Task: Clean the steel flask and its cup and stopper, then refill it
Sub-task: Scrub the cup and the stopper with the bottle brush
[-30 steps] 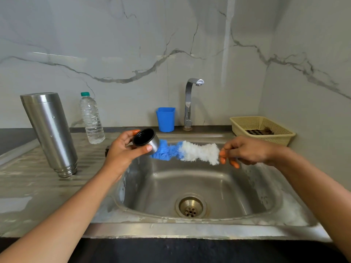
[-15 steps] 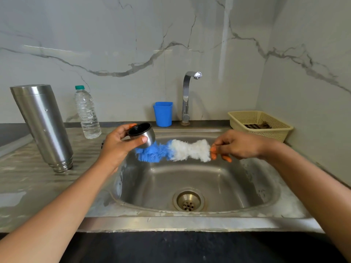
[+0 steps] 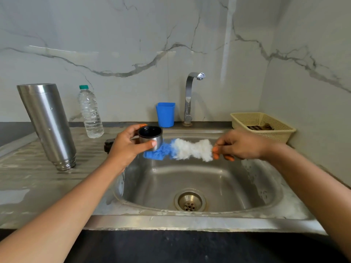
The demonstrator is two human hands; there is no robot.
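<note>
Centre frame, the left hand (image 3: 127, 147) grips the small steel cup (image 3: 150, 137), mouth up, over the steel sink (image 3: 247, 186). The right hand (image 3: 241, 145) pinches a fluffy blue-and-white bottle brush (image 3: 182, 149), its blue tip just beneath the cup. The tall steel flask (image 3: 47, 124) stands inverted at left.

Brushed steel flask (image 3: 47, 126) and sink (image 3: 199, 219), fluffy blue-white bristle brush (image 3: 182, 149), glossy marble wall (image 3: 133, 44).
</note>
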